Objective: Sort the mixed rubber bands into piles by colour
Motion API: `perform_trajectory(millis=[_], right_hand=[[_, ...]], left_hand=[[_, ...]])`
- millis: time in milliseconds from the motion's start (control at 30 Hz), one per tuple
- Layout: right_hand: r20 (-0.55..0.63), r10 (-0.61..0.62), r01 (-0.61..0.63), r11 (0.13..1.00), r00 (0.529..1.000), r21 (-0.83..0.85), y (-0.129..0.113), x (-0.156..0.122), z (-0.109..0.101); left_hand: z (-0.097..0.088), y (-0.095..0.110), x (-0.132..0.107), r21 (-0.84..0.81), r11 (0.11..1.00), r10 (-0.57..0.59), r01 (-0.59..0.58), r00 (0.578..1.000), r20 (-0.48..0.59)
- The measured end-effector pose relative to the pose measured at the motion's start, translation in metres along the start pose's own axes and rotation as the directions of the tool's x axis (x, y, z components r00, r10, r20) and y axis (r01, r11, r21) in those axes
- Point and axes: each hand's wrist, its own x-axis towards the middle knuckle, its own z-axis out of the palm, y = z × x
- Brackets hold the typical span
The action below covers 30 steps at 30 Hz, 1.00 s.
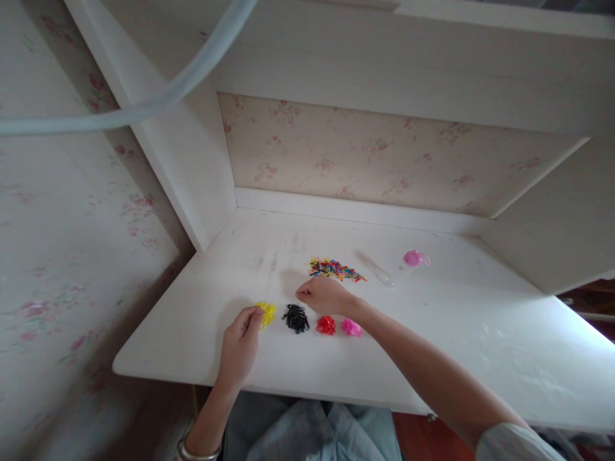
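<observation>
My left hand [241, 339] is closed in a pinch at the left edge of a small pile of yellow rubber bands [267, 314]; whatever its fingertips hold is hidden. Between the mixed multicoloured rubber bands [339, 269] and the black rubber bands [296, 319] hovers my right hand [329, 296], thumb and fingers pressed together. Anything in that pinch is too small to make out. Right of the black pile lie red rubber bands [325, 325], then pink rubber bands [352, 328], partly behind my right forearm.
Everything lies on a white desk [192, 333] with a rounded front left corner. Farther back are a clear plastic piece [384, 276] and a pink item [413, 258], perhaps a small bag. Side panels and a shelf enclose the desk. A pale curved tube [192, 83] crosses the upper left.
</observation>
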Motion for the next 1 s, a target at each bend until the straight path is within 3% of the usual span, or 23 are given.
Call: perform_trajectory(millis=[133,200,267,300,333,367,433,500,567,600,667,800,900,1000], right_hand=[[-0.093,0.027,-0.023,0.999,0.995,0.041,0.011,-0.014,-0.010],[-0.191,0.080,-0.046,0.983,0.978,0.175,0.024,-0.033,-0.010],[-0.307,0.218,-0.072,0.903,0.926,0.423,0.043,-0.059,-0.001],[-0.356,0.337,-0.089,0.823,0.872,0.561,0.055,-0.075,0.006],[-0.388,0.480,-0.094,0.715,0.787,0.693,0.068,-0.092,0.015],[-0.397,0.638,-0.080,0.585,0.660,0.807,0.082,-0.111,0.025],[-0.380,0.863,0.032,0.392,0.332,0.919,0.109,-0.149,0.044],[-0.329,0.943,0.082,0.325,0.043,0.942,0.131,-0.184,0.061],[-0.299,0.953,0.071,0.301,-0.037,0.951,0.144,-0.210,0.073],[-0.304,0.952,0.048,0.306,-0.047,0.951,0.148,-0.218,0.077],[-0.330,0.944,-0.023,0.330,-0.021,0.944,0.150,-0.225,0.082],[-0.358,0.929,-0.186,0.370,0.097,0.910,0.146,-0.219,0.083],[-0.363,0.922,-0.246,0.387,0.138,0.889,0.145,-0.216,0.081],[-0.375,0.912,-0.262,0.407,0.164,0.875,0.147,-0.218,0.081]], left_hand=[[0.000,0.001,0.000,0.024,1.000,0.010,-0.010,1.000,0.003],[0.000,0.002,0.000,0.036,0.999,0.018,-0.017,1.000,-0.009],[-0.001,0.003,0.000,0.062,0.998,0.025,-0.024,1.000,-0.012],[-0.001,0.003,-0.001,0.081,0.996,0.027,-0.027,1.000,-0.005],[-0.002,0.004,-0.002,0.099,0.995,0.029,-0.029,1.000,0.005],[-0.002,0.004,-0.002,0.113,0.993,0.030,-0.031,0.999,0.013],[-0.004,0.005,-0.005,0.129,0.991,0.024,-0.026,1.000,0.014],[-0.004,0.004,-0.007,0.144,0.989,0.014,-0.016,1.000,0.010],[-0.004,0.003,-0.008,0.172,0.985,0.014,-0.017,1.000,0.018],[-0.003,0.003,-0.008,0.188,0.982,0.019,-0.024,0.999,0.027],[0.000,0.004,-0.008,0.224,0.974,0.038,-0.045,0.999,0.035],[0.009,0.018,-0.012,0.386,0.909,0.142,-0.159,0.987,0.072],[0.021,0.040,-0.015,0.502,0.796,0.270,-0.338,0.941,0.206],[0.043,0.063,-0.008,0.555,0.678,0.320,-0.482,0.873,0.367]])
